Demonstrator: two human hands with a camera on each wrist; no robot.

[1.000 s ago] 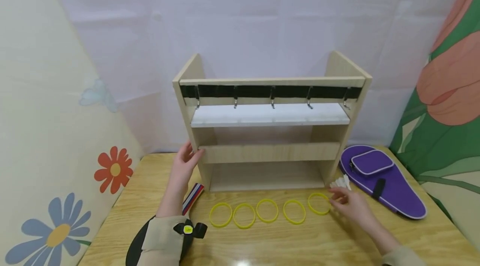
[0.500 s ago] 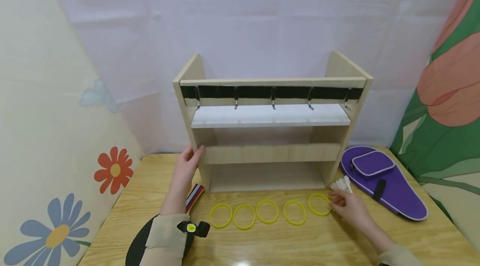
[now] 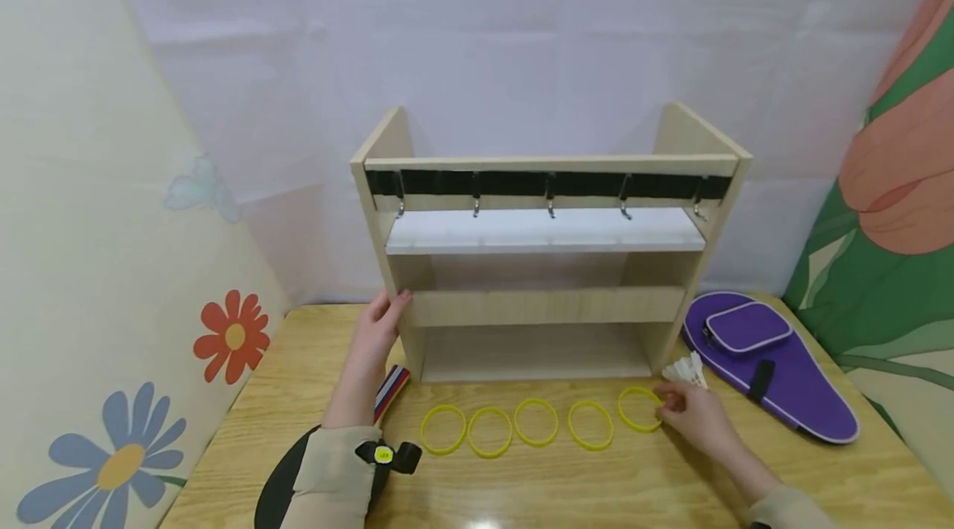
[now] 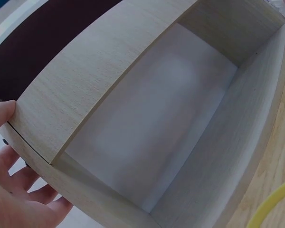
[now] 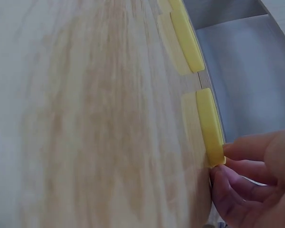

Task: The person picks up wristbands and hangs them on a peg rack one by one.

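Observation:
A light wooden shelf rack (image 3: 547,307) stands on the table. My left hand (image 3: 374,334) grips its left side panel; in the left wrist view the thumb lies on the front edge and the fingers pass behind the panel. In front of the rack several yellow rings lie in a row. At the rightmost yellow ring (image 3: 620,406) is my right hand (image 3: 699,420), pinching its right edge between thumb and fingers. The right wrist view has this ring (image 5: 210,126) at the fingertips, with another yellow ring (image 5: 187,40) beyond it.
Several metal hooks (image 3: 551,206) hang on a black strip along the rack's top. Behind the right hand lies a white shuttlecock (image 3: 686,372), beside a purple paddle case (image 3: 808,392). A striped ribbon (image 3: 392,387) and a black rounded object (image 3: 281,483) are near the left forearm.
The fingers of my right hand have closed in on the edge of the rightmost ring. My left hand stays on the rack's side. The head view has shifted slightly.

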